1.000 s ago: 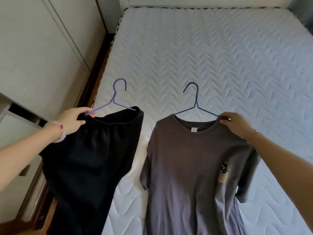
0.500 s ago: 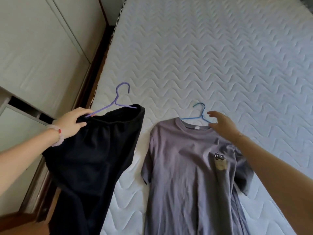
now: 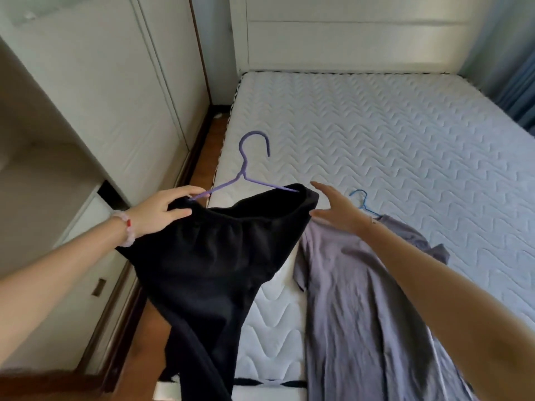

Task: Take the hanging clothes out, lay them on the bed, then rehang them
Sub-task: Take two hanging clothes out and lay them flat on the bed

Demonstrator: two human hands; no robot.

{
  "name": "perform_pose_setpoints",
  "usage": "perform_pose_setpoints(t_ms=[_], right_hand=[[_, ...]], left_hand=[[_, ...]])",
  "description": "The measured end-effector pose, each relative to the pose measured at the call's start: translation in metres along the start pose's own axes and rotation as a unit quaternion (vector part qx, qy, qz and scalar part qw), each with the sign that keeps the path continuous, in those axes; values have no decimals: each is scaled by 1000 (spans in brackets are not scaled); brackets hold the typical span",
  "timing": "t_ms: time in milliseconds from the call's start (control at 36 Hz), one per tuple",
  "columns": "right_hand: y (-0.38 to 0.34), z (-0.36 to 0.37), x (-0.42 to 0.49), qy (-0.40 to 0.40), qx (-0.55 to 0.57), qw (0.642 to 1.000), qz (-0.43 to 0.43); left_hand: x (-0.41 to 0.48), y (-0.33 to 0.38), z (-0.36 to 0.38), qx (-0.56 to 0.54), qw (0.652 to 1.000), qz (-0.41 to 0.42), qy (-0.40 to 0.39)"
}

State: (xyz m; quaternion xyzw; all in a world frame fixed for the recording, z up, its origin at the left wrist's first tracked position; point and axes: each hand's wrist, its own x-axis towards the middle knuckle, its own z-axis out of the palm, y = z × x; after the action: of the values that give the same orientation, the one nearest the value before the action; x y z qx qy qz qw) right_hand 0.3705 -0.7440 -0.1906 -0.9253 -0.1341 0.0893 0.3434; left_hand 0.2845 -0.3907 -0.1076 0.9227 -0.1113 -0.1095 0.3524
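1. Black garment is hanging from a purple hanger at the left, held up in the air and drooping partly over the near left edge of the bed
2. The left hand, wearing a pale bracelet, is gripping the garment's top edge together with the hanger's left arm, fingers curled over both
3. The right hand is hovering just beside the garment's right top corner, fingers spread and grasping nothing; whether it is touching the cloth I cannot tell
4. A grey shirt is lying flat on the bed, right of the garment, with a blue hanger poking out at its collar beyond the right hand
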Motion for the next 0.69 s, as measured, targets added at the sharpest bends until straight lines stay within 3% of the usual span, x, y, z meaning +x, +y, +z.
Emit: perform_pose_setpoints(t_ms=[194,444,611,694], right_hand=[[-94,9,-92,84,-46,995,-20],[-168,0,-207,87,-73,993,-13],[-209,-23,-290,59,-82,994,-50],[-216,-30,-326,51,-56,995,-64]], left_hand=[[-125,4,-43,7,998,52,20],[-238,25,-64,83,990,95,58],[-308,61,-71,251,957,108,97],[-336,76,-72,236,957,97,136]])
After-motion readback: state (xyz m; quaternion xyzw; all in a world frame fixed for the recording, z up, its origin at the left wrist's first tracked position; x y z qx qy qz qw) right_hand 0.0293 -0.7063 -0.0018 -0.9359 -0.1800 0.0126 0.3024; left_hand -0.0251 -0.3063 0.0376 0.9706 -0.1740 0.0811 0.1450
